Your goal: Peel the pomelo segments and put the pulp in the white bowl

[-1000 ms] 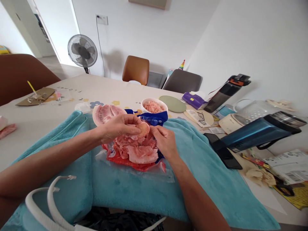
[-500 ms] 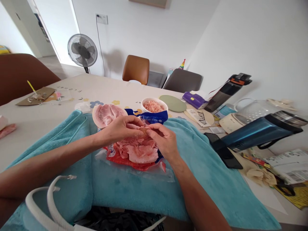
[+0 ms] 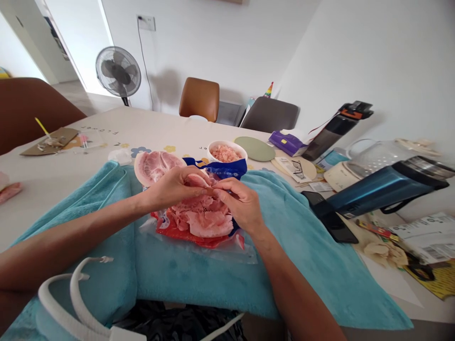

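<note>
My left hand (image 3: 177, 187) is closed around a pink pomelo segment (image 3: 198, 180), part of which shows between thumb and fingers. At the segment's right end, my right hand (image 3: 241, 201) pinches with thumb and forefinger; the fingertips of both hands almost meet. Below them, torn pomelo skins (image 3: 209, 223) lie heaped on a red and blue plastic bag (image 3: 190, 240). Behind my left hand rests a large opened piece of pomelo (image 3: 156, 166) with its pink inside showing. Beyond the bag, a white bowl (image 3: 210, 152) holds loose pink pulp.
A teal towel (image 3: 199, 279) lies under the bag. To the right are a phone (image 3: 334, 222), a blue bottle (image 3: 384, 189), a dark bottle (image 3: 330, 135), a glass kettle (image 3: 384, 158) and a purple tissue pack (image 3: 287, 143). A green round mat (image 3: 254, 148) is beside the bowl.
The segment has turned in my left hand, so more of its pink side shows. Both hands stay close together over the bag. The view has shifted slightly.
</note>
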The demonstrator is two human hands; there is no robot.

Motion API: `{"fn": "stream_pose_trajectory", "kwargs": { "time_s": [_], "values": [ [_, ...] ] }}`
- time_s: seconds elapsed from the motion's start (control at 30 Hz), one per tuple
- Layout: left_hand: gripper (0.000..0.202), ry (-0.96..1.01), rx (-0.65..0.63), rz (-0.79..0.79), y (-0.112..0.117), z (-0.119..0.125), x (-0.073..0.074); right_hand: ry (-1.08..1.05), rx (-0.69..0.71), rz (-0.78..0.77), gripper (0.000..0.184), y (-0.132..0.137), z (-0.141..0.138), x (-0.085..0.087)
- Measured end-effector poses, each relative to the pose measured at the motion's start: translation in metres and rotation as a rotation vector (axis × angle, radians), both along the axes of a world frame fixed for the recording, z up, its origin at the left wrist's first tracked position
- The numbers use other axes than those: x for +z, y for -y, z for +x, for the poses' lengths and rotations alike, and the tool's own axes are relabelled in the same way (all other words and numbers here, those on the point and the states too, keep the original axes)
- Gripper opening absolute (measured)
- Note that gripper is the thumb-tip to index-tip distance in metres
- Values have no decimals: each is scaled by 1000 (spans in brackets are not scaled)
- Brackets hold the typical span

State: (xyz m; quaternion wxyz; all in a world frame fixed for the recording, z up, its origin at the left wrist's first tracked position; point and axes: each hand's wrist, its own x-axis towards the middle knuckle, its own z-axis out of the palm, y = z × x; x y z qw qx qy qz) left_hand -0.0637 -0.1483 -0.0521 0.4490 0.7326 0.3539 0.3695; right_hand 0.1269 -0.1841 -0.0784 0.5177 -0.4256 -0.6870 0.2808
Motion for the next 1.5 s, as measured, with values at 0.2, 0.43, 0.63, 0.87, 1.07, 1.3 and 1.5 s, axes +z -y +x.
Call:
{"fn": "stream_pose_trajectory", "kwargs": {
  "time_s": [0.2,0.43,0.63,0.87,1.07,1.3,1.5],
  "values": [
    [19,-77,-121,29,-5,-6,3,-21,61,-144,13,-1,2,1],
    [20,-81,-203,-69,-9,-10,8,-169,130,-297,14,-1,1,-2],
    [16,-20,-249,-222,-10,-12,6,-141,91,-271,13,0,-1,-1],
    [10,157,-217,-519,-13,-9,1,-298,127,-385,21,2,-4,-4],
    [16,194,-127,-426,-9,-8,5,-272,31,-391,17,2,-7,-2],
    [15,225,-79,-436,-5,-6,5,-321,68,-411,12,0,-4,-6],
    [16,216,18,-349,-3,-2,-2,-392,12,-449,16,-3,-4,-11]
  ]
}}
